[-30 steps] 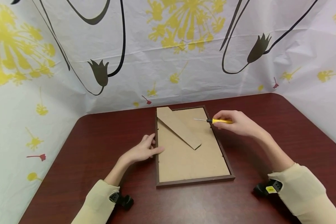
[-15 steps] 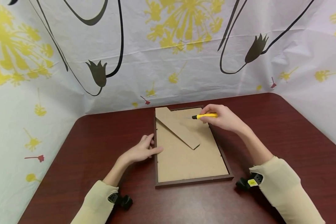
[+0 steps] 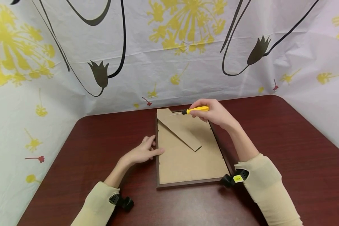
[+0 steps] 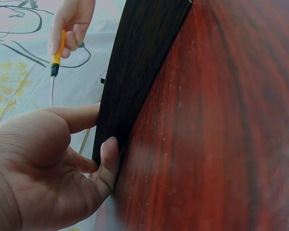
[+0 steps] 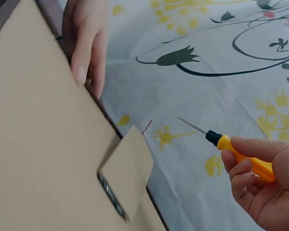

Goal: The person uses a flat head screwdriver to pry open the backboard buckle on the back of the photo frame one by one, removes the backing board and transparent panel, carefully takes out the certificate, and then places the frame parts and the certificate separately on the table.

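Note:
A dark brown picture frame [image 3: 186,184] lies back side up, its tan backing board [image 3: 183,166] showing. An easel stand flap [image 3: 176,127] slants across the upper part of the back. My left hand [image 3: 141,153] grips the frame's left edge, thumb over the top and fingers against the dark side [image 4: 130,67] in the left wrist view. My right hand [image 3: 216,113] holds a screwdriver [image 3: 198,109] by its yellow handle, above the frame's far end. The thin metal shaft points left and overlaps the flap's upper part in the head view. Small dark tabs show along the frame's inner edges.
The frame rests on a reddish-brown wooden table [image 3: 110,135]. Behind and beside the table hangs a white sheet [image 3: 147,69] with yellow and dark plant prints. Each sleeve carries a black wrist camera; the right one [image 3: 228,180] overlaps the frame's near right corner.
My right hand has carried the screwdriver leftward and slightly away, from the frame's right edge to over the flap's upper part. My left hand and the frame stay where they were.

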Tool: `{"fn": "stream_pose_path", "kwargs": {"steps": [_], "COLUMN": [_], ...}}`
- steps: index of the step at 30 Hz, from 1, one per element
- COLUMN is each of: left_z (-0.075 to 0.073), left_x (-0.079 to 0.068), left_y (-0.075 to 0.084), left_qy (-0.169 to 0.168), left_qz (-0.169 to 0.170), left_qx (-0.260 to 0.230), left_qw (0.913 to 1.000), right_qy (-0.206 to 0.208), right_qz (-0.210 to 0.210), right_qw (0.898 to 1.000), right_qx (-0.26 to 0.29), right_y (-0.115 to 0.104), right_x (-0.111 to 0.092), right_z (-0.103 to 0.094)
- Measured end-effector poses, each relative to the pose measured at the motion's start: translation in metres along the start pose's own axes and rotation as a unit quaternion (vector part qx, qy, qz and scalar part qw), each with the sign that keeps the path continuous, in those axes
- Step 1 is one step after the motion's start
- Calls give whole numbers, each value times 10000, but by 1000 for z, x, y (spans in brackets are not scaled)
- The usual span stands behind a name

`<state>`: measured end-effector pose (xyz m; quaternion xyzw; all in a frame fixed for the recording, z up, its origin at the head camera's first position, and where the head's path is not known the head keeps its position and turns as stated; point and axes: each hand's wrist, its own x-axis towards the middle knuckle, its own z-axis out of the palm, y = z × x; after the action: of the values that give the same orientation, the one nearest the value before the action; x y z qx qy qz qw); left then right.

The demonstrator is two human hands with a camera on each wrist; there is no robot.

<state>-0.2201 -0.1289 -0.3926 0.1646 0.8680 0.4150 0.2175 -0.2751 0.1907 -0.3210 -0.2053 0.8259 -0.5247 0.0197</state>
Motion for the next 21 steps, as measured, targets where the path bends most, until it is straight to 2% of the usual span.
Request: {"fn": "stream_pose_path", "kwargs": {"steps": [5, 12, 16, 21], "left_z": [0, -1, 0, 0], "left_x": [0, -1, 0, 3], "left_y": [0, 1, -1, -2], "left_qy": [7, 29, 24, 7], "left_qz": [1, -37, 33, 66], "left_qx": [34, 82, 38, 28], "left_qw": [10000, 10000, 10000, 10000], "right_qy": [-118, -438, -515, -387], "right_qz": [-85, 99, 267, 311], "right_qw": [9988, 9975, 9981, 9976], "right_qx": [467, 541, 187, -490], "right_y": [-4, -12, -13, -11], "right_x": [8, 17, 20, 19], "right_z": [10, 25, 34, 46]}}
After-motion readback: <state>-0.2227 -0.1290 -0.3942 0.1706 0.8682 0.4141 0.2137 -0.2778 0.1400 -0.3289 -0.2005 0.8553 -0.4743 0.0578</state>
